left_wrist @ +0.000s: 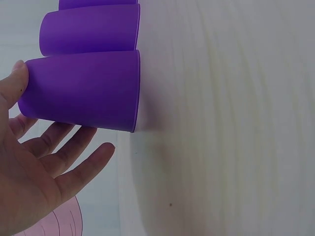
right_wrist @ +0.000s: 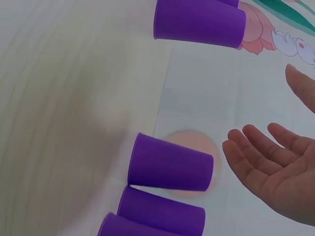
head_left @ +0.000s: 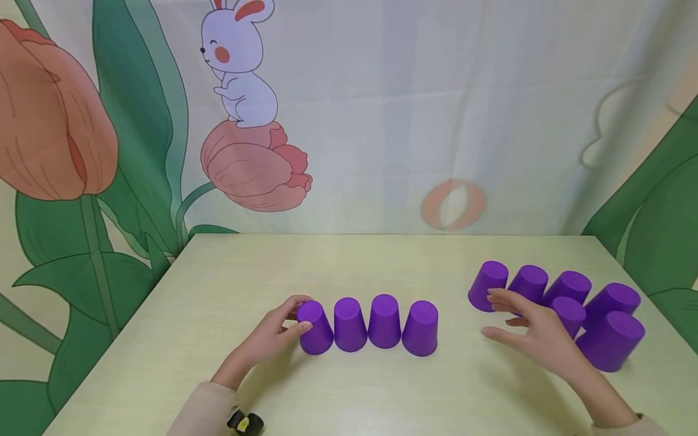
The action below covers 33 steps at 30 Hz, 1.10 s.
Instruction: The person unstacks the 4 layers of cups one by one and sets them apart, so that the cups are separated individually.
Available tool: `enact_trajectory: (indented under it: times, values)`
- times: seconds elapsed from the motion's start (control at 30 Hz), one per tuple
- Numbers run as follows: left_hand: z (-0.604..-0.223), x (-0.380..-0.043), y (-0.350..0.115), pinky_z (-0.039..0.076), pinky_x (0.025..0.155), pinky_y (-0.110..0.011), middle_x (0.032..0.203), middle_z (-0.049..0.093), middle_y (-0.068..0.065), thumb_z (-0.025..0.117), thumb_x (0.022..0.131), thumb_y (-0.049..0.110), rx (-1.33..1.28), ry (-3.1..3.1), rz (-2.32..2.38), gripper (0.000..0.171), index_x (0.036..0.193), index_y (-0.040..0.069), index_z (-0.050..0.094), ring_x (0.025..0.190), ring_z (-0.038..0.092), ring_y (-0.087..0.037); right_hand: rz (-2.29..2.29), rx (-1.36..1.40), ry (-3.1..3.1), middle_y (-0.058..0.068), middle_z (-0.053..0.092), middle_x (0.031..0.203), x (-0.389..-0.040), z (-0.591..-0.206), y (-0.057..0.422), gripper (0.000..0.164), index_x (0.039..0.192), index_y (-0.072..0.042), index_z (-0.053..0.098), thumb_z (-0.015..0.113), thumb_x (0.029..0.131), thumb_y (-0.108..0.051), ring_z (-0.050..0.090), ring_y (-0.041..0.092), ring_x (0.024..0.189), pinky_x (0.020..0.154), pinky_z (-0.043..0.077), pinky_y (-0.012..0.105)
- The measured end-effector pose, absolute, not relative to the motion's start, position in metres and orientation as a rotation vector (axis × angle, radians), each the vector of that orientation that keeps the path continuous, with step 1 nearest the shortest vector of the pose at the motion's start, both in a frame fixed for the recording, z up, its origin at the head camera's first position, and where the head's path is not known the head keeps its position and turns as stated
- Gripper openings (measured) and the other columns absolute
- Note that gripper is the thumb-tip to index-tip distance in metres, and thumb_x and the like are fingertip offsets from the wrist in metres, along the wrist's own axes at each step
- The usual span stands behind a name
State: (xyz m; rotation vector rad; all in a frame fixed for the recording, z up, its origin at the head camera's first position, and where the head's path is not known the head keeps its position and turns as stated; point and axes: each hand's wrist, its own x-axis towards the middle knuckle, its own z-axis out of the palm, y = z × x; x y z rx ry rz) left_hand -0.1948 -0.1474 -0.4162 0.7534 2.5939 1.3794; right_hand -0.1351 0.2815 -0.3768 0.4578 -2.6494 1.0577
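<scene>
Four upside-down purple cups stand side by side in a row at the middle of the table. At the row's left end, my left hand (head_left: 272, 332) holds the last cup (head_left: 316, 330), thumb on its near side and fingers along the outer side. The left wrist view shows that cup (left_wrist: 83, 91) with the thumb near its narrow closed end. My right hand (head_left: 537, 336) hovers by the right-hand group of cups, thumb and fingers apart and nothing between them. In the right wrist view its palm and fingers (right_wrist: 261, 157) stay apart from the nearest cup (right_wrist: 170, 164).
Several more upside-down purple cups (head_left: 611, 342) stand close together at the table's right side, partly behind my right hand. A printed curtain (head_left: 371, 121) hangs behind the pale table (head_left: 349, 393). A small black object (head_left: 248, 422) shows at my left sleeve.
</scene>
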Motion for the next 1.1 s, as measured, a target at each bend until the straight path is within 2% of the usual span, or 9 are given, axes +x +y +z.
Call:
enact_trajectory:
  times: [0.07,0.17,1.1]
  values:
    - [-0.416,-0.195,-0.148,0.045,0.073,-0.037,0.108,0.059,-0.007,0.055,0.092,0.021,0.760,2.595,1.379,0.034,0.123,0.011,0.046,0.101,0.054,-0.029,1.074,0.490,-2.672,0.015,0.060,0.114,-0.138,-0.378,0.277,0.059,0.124,-0.001,0.050,0.075,0.076,-0.022,0.059,0.026,0.099,0.075,0.049,0.028]
    - [-0.417,-0.195,-0.148,0.045,0.073,-0.036,0.108,0.059,-0.008,0.055,0.092,0.021,0.769,2.598,1.377,0.034,0.122,0.011,0.046,0.100,0.054,-0.029,1.112,0.549,-2.677,0.016,0.058,0.116,-0.142,-0.382,0.270,0.061,0.126,0.000,0.048,0.075,0.076,-0.022,0.058,0.031,0.100,0.075,0.049,0.034]
    - [-0.418,-0.195,-0.149,0.045,0.074,-0.038,0.108,0.058,-0.006,0.055,0.092,0.023,0.753,2.595,1.371,0.035,0.123,0.013,0.045,0.102,0.054,-0.029,1.157,0.802,-2.752,0.015,0.057,0.119,-0.173,-0.400,0.224,0.066,0.127,0.001,0.047,0.073,0.076,-0.032,0.059,0.026,0.098,0.072,0.049,0.033]
